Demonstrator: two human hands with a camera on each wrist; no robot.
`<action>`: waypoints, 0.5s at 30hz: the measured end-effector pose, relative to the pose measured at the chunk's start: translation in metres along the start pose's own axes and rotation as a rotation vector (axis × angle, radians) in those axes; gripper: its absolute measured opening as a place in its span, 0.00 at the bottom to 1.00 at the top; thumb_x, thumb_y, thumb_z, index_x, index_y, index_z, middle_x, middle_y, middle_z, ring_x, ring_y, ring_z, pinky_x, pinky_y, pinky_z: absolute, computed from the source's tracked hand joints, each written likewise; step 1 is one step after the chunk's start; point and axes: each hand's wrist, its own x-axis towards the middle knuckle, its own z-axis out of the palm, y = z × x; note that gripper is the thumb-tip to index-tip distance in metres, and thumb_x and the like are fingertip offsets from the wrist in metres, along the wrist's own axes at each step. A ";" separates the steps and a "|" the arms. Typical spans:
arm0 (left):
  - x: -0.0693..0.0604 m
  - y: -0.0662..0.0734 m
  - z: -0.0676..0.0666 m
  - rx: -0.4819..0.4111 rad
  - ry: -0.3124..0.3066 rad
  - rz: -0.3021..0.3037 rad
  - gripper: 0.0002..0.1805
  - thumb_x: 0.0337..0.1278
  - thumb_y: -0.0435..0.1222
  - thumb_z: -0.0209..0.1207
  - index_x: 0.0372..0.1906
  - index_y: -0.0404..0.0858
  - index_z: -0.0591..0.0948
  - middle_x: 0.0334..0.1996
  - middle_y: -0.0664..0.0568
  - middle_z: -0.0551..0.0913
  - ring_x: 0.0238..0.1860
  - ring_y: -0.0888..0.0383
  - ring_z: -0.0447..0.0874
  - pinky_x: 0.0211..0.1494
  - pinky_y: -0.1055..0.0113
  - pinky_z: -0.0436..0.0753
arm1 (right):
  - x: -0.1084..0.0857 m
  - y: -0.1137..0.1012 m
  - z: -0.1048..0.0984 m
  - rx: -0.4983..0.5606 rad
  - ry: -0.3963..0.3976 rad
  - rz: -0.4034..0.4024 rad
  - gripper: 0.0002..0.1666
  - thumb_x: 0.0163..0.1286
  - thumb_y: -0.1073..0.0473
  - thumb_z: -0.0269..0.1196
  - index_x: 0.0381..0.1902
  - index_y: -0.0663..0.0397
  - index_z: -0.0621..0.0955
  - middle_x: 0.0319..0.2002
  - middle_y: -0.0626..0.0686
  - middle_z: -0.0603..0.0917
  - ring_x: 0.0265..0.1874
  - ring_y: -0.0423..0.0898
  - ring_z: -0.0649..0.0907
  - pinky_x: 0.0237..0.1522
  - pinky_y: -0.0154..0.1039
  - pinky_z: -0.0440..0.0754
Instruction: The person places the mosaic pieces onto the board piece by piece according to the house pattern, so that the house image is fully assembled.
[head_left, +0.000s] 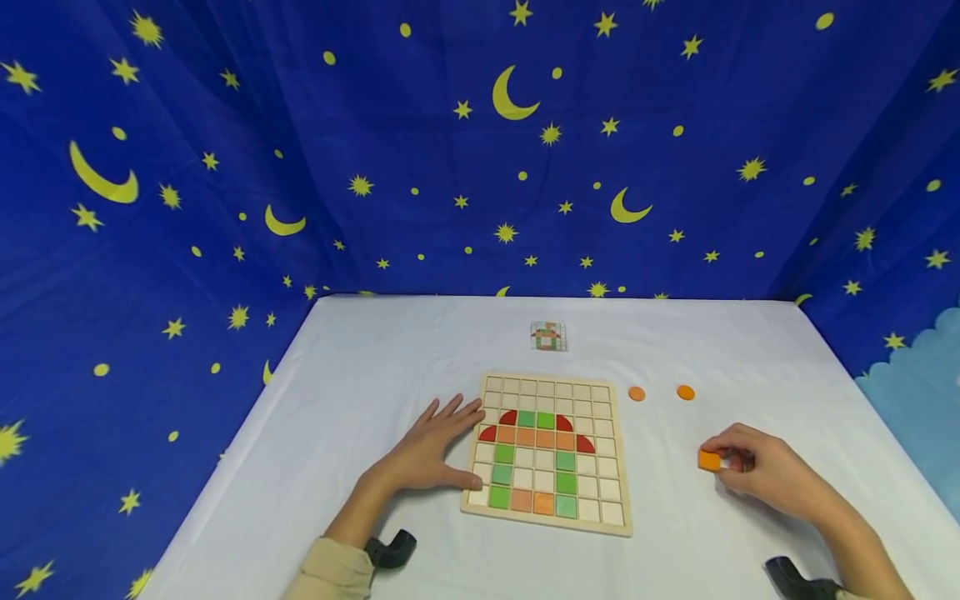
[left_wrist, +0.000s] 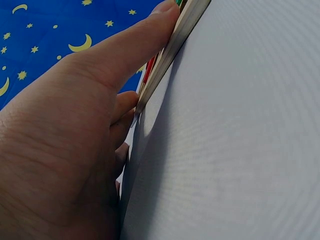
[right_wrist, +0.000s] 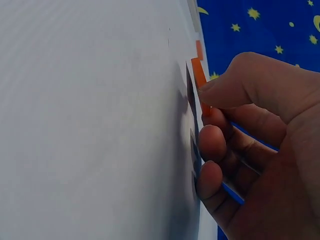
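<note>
A wooden grid board (head_left: pixel 555 528) lies on the white table, with red, green and orange tiles set in a mushroom-like or house-like pattern. Fingers spread, my left hand (head_left: pixel 431 454) rests at the board's left edge, its thumb on the lower left corner area. In the left wrist view the thumb (left_wrist: pixel 135 42) touches the board's rim. To the right of the board, my right hand (head_left: pixel 772 467) pinches an orange square tile (head_left: pixel 708 461) between thumb and fingers. The right wrist view has this tile (right_wrist: pixel 199 82) edge-on, just above the table.
Two orange round pieces (head_left: pixel 637 393) lie right of the board. Behind the board is a small picture card (head_left: pixel 549 336) with a similar pattern. Blue cloth (head_left: pixel 420 150) with yellow moons and stars hangs around the white table (head_left: pixel 375 358).
</note>
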 end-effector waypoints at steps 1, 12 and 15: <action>0.000 0.000 0.000 -0.001 0.000 -0.001 0.59 0.36 0.74 0.59 0.75 0.51 0.57 0.75 0.63 0.49 0.75 0.56 0.37 0.74 0.54 0.35 | 0.002 -0.001 0.001 0.004 0.004 -0.011 0.20 0.51 0.64 0.70 0.44 0.47 0.84 0.33 0.46 0.76 0.28 0.40 0.73 0.25 0.33 0.71; -0.001 0.000 0.000 -0.008 0.004 -0.005 0.59 0.36 0.73 0.60 0.75 0.50 0.58 0.75 0.64 0.49 0.75 0.56 0.37 0.74 0.54 0.35 | 0.016 -0.017 0.008 0.011 0.028 -0.087 0.21 0.50 0.66 0.71 0.44 0.50 0.83 0.32 0.45 0.77 0.28 0.41 0.74 0.26 0.33 0.73; 0.000 0.000 0.001 -0.005 0.002 -0.005 0.59 0.36 0.73 0.59 0.75 0.51 0.58 0.75 0.64 0.49 0.75 0.56 0.37 0.74 0.54 0.35 | 0.020 -0.019 0.009 -0.003 0.028 -0.085 0.21 0.49 0.66 0.71 0.44 0.49 0.83 0.31 0.45 0.76 0.29 0.41 0.73 0.25 0.33 0.72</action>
